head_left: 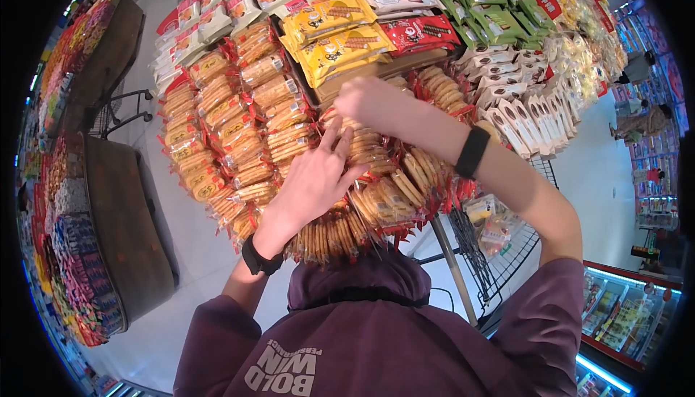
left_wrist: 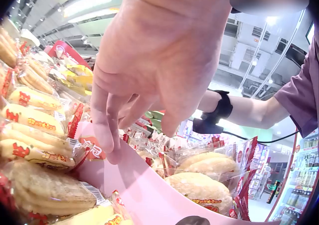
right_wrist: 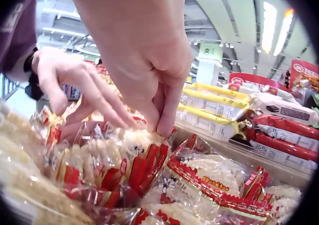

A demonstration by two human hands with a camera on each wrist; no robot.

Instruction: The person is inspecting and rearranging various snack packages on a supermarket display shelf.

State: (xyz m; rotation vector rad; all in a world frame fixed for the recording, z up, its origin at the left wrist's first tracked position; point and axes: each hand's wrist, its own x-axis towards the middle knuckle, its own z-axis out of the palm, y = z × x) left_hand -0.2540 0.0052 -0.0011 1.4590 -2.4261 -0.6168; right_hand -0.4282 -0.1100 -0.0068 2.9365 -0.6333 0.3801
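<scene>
Two hands are meeting at mid-frame: my right hand (head_left: pixel 369 100) is pinching a rice cracker pack (right_wrist: pixel 124 157) lying among neighbouring packs (head_left: pixel 253 136), my left hand (head_left: pixel 311 183) is touching it with straight fingers (right_wrist: pixel 104 98), and I am fearing a hard tug toppling them.

My left grip (head_left: pixel 313 180) stretched forward palm-down, fingers straight and slightly spread, my right grip (head_left: pixel 369 100) just beyond it, knuckles up, fingers curled downward and pinching against the thumb, my bare right forearm (head_left: pixel 521 180) angling in from the side
</scene>
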